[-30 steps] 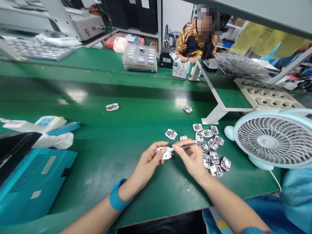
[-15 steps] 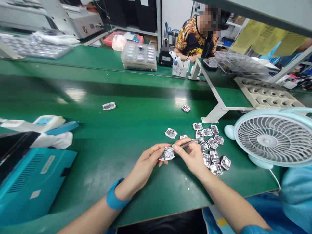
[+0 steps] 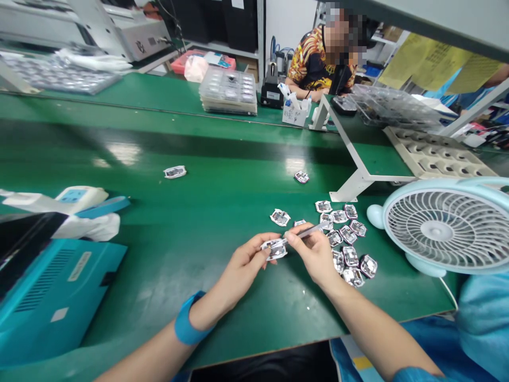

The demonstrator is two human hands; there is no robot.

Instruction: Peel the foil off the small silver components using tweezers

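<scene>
A small white housing (image 3: 278, 249), its inner parts facing up, sits in the fingers of the left hand (image 3: 242, 269), pinched along its left end just above the desk (image 3: 159, 297). The right hand (image 3: 315, 259) has its fingers closed around a slim metal tool (image 3: 314, 229), whose tip slants down to the housing; from here I can't tell whether it touches. Just beyond the fingers lies a similar housing (image 3: 280, 217), and close by on their right spreads a loose cluster of housings (image 3: 350, 255). Further right stands a pale blue fan (image 3: 437, 231). Well off to the left of the fingers rests a teal case (image 3: 59, 297); far beyond them, a patterned shirt (image 3: 308, 61) shows someone seated across the desk.
</scene>
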